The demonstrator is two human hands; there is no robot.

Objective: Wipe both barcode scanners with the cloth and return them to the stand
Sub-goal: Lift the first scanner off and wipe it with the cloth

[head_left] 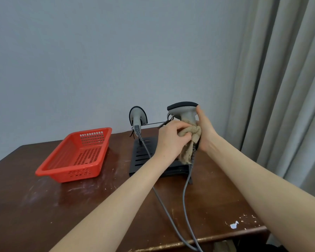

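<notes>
A grey and black barcode scanner [183, 110] is held upright above the black stand [144, 155], its head pointing left. My right hand [205, 130] grips its handle from the right, thumb up near the head. My left hand [171, 137] grips a beige cloth [189, 140] bunched against the handle, with a tail of cloth hanging down. A second grey scanner [137, 118] hangs on the left end of the stand's wire rack [153, 124]. Grey cables [185, 197] run from both scanners over the table's front edge.
A red perforated plastic basket [76, 157] with nothing in it sits on the left of the dark wooden table [44, 206]. A grey wall is behind and grey curtains [280, 88] hang at the right. The table's front edge [216, 239] is chipped.
</notes>
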